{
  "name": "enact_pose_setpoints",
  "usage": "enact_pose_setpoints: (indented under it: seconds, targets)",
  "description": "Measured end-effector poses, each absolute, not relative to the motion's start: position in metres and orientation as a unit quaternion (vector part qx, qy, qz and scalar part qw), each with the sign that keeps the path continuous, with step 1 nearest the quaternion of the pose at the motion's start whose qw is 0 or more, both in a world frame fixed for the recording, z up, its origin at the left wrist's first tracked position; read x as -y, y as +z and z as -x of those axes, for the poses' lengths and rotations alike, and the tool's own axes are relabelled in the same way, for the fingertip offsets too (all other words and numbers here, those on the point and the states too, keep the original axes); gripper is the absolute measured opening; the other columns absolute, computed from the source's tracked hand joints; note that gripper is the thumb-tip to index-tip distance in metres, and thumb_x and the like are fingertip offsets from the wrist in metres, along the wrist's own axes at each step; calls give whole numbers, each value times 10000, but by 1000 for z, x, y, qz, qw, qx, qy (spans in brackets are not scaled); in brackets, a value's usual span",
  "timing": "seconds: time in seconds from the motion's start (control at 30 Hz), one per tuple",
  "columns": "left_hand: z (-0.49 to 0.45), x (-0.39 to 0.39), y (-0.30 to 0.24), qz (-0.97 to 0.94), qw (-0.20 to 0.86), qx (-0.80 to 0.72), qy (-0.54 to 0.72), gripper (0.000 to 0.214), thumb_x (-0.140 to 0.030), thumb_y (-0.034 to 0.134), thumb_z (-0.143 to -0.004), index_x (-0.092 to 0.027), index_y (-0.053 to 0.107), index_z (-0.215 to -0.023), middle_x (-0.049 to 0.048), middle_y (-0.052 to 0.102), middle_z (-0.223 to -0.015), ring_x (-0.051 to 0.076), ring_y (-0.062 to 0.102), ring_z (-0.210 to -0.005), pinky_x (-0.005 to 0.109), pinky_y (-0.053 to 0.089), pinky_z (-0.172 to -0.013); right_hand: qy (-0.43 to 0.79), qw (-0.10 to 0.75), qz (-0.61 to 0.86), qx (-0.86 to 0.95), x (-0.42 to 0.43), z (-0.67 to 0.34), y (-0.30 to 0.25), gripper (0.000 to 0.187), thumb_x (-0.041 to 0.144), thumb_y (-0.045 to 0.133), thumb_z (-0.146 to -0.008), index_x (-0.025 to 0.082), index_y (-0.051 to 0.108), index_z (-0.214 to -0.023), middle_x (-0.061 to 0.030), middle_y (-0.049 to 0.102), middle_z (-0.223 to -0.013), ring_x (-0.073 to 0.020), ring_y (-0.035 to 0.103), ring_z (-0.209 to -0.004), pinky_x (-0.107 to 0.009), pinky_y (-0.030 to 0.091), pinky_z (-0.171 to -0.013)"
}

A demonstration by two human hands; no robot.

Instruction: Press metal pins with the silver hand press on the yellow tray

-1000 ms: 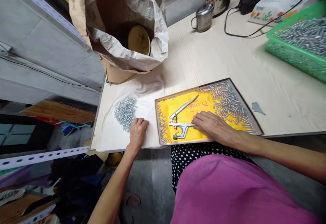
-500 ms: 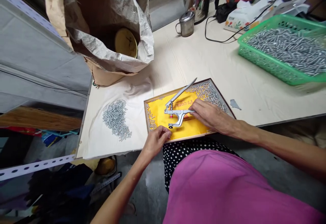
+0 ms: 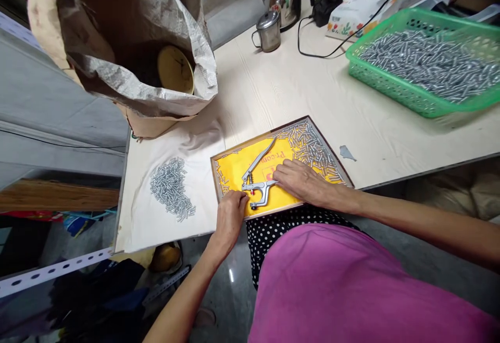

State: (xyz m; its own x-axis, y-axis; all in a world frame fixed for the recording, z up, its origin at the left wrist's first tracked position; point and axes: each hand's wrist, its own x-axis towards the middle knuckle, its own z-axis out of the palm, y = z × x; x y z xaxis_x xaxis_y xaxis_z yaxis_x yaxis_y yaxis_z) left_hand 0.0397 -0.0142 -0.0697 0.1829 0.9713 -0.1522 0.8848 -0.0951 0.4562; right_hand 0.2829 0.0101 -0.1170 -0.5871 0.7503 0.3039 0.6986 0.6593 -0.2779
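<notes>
Fingers (image 3: 242, 198) pinched together, the left hand (image 3: 229, 218) has moved from the metal-piece pile (image 3: 170, 187) to the pliers (image 3: 258, 186) — contents too small to tell — putting both hands at the tool. Beyond, the right hand (image 3: 299, 180) closes around one handle, over the yellow-lined tray (image 3: 234, 168).

Inside the rectangular brown-rimmed tray (image 3: 331, 154), a silver-grey plier-shaped tool (image 3: 259, 186) of smooth metal overlies a smooth yellow sheet (image 3: 233, 168). Left of the tray, shiny slim metal pins (image 3: 171, 187) lie on matt white cloth (image 3: 152, 231); rightward, a green basket (image 3: 385, 85) is glossy plastic.
</notes>
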Motion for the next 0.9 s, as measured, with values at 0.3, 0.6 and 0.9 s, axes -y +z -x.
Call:
enact_pose_setpoints:
  seconds: [0.3, 0.6, 0.9]
  targets:
    - [-36, 10, -65, -532, 446, -696, 182, 222, -376, 735, -762, -157, 731, -799, 25, 685, -673, 143, 594, -571, 256, 465, -562, 65, 179, 420, 887, -6, -283, -116, 143, 166, 503, -988, 187, 637, -942, -60, 616, -872, -214, 440, -858, -335, 259, -716]
    - [-51, 4, -62, -372, 574, -700, 207, 527, -545, 895, -428, -119, 680, -652, -17, 578, -494, 65, 463, -431, 196, 346, -439, 79, 160, 423, 888, -4, -282, -111, 135, 144, 498, -984, 191, 624, -969, -57, 613, -902, -222, 434, -873, -342, 251, -715]
    - [-49, -1, -65, -428, 553, -701, 140, 422, -497, 844, -535, -121, 674, -626, -25, 540, -453, 65, 425, -397, 202, 284, -417, 96, 158, 419, 889, -4, -282, -109, 133, 123, 495, -970, 186, 612, -972, -62, 621, -899, -223, 436, -867, -343, 248, -719]
